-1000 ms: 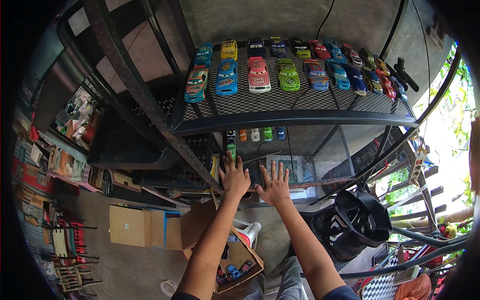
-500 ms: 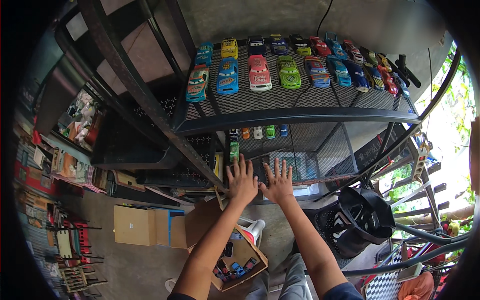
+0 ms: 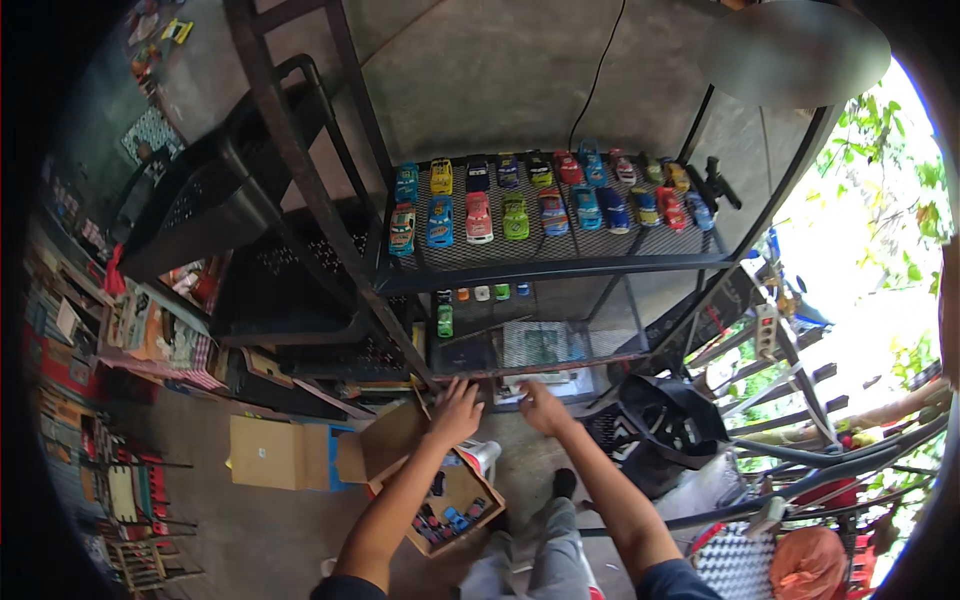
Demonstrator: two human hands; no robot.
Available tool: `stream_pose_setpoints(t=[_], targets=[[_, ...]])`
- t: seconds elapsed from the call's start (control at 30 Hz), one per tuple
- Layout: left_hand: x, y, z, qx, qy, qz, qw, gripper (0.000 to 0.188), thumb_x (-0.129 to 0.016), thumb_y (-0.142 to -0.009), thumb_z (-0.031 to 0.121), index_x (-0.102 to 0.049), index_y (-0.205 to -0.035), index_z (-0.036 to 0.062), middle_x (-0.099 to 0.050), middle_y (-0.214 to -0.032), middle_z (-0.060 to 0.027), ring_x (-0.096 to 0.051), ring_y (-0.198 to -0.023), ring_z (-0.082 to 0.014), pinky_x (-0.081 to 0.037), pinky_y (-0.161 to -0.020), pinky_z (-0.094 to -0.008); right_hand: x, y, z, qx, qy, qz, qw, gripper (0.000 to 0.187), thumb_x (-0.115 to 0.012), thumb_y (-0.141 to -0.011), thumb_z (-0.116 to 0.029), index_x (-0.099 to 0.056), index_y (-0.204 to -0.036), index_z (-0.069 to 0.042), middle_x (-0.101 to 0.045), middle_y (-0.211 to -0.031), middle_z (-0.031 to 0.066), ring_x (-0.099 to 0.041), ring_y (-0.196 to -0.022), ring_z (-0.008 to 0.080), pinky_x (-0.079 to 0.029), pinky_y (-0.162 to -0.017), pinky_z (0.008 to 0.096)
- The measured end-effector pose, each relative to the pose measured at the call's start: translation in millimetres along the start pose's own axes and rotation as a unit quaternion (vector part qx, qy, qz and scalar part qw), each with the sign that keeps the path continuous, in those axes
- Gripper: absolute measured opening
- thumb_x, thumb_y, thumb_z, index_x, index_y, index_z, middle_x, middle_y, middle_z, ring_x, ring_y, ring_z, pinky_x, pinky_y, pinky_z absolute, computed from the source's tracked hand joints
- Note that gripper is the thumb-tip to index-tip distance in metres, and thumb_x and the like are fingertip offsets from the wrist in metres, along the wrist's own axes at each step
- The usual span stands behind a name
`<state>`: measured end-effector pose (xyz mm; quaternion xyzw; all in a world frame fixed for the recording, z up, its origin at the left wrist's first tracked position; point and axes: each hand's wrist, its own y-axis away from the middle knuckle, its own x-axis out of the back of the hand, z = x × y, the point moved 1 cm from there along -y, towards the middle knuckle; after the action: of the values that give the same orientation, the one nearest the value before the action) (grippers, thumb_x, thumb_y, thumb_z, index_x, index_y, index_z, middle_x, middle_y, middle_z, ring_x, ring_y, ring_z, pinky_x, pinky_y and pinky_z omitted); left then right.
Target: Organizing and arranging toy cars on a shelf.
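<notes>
My left hand (image 3: 457, 412) is held in the air before the lower shelf, its fingers loosely stretched and nothing in it. To its right my right hand (image 3: 543, 408) has its fingers curled in, and no object shows in it. Below my left hand and forearm stands an open cardboard box (image 3: 385, 450), with several toy cars (image 3: 456, 518) inside. Two rows of toy cars, among them a pink one (image 3: 479, 217), line the upper mesh shelf (image 3: 560, 268). On the lower mesh shelf (image 3: 612, 345) are smaller toy cars, with a green one (image 3: 445, 320) in front.
A black bag (image 3: 665, 425) stands to the right of my right forearm. Black perforated steps (image 3: 290, 300) adjoin the shelf on the left. An opened brown carton (image 3: 268, 450) lies on the floor at left. A power strip (image 3: 766, 330) hangs at right.
Both hands have drawn down and back from the lower shelf. The right hand's spread fingers have curled in. My view has shifted, so the shelves appear lower and smaller.
</notes>
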<state>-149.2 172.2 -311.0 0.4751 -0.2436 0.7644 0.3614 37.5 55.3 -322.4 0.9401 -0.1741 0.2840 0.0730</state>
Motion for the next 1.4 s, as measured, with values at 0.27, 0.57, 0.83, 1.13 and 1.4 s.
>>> stream_pose_setpoints(t=[0.27, 0.57, 0.83, 1.13, 1.4], targets=[[18, 131, 19, 0.079, 0.204, -0.076, 0.973, 0.026, -0.053, -0.089, 0.016, -0.056, -0.109, -0.0003, -0.056, -0.112, -0.0218, -0.053, -0.107, -0.0403, -0.045, -0.088, -0.0447, 14, 162, 8, -0.094, 0.029, -0.102, 0.990, 0.026, -0.052, -0.082, -0.017, -0.060, -0.102, -0.001, -0.063, -0.092, 0.0215, -0.062, -0.087, 0.0354, -0.048, -0.074, 0.0415], [-31, 227, 45, 0.197, 0.225, -0.239, 0.924, 0.026, -0.055, -0.087, 0.026, -0.060, -0.101, 0.0054, -0.064, -0.102, -0.0208, -0.060, -0.098, -0.0386, -0.048, -0.083, -0.0448, 55, 358, 49, -0.352, 0.101, -0.024, 0.930, 0.026, -0.049, -0.080, -0.018, -0.066, -0.091, -0.002, -0.065, -0.094, 0.0248, -0.061, -0.097, 0.0390, -0.048, -0.084, 0.0456], [-109, 258, 31, 0.196, 0.172, -0.330, 0.907, 0.030, -0.058, -0.087, 0.028, -0.062, -0.105, 0.0042, -0.066, -0.104, -0.0161, -0.062, -0.098, -0.0333, -0.048, -0.084, -0.0401, 44, 402, 82, -0.388, 0.057, 0.039, 0.919, 0.024, -0.052, -0.078, -0.014, -0.063, -0.091, 0.002, -0.067, -0.086, 0.0156, -0.065, -0.082, 0.0250, -0.051, -0.075, 0.0387], [-103, 268, -20, 0.282, 0.254, -0.305, 0.873, 0.028, -0.055, -0.086, 0.022, -0.066, -0.096, -0.0021, -0.067, -0.089, -0.0184, -0.065, -0.084, -0.0316, -0.050, -0.076, -0.0403, 65, 385, 71, -0.416, 0.040, 0.030, 0.908, 0.029, -0.054, -0.075, -0.021, -0.070, -0.089, -0.001, -0.069, -0.087, 0.0162, -0.066, -0.085, 0.0270, -0.050, -0.077, 0.0379], [-73, 249, -2, 0.383, 0.336, -0.176, 0.843, 0.023, -0.052, -0.086, 0.020, -0.065, -0.088, 0.0005, -0.065, -0.072, -0.0088, -0.062, -0.061, -0.0175, -0.049, -0.056, -0.0305, 77, 352, 119, -0.461, -0.059, 0.006, 0.885, 0.024, -0.056, -0.078, -0.018, -0.066, -0.090, 0.000, -0.067, -0.077, 0.0136, -0.066, -0.079, 0.0236, -0.052, -0.070, 0.0343]])
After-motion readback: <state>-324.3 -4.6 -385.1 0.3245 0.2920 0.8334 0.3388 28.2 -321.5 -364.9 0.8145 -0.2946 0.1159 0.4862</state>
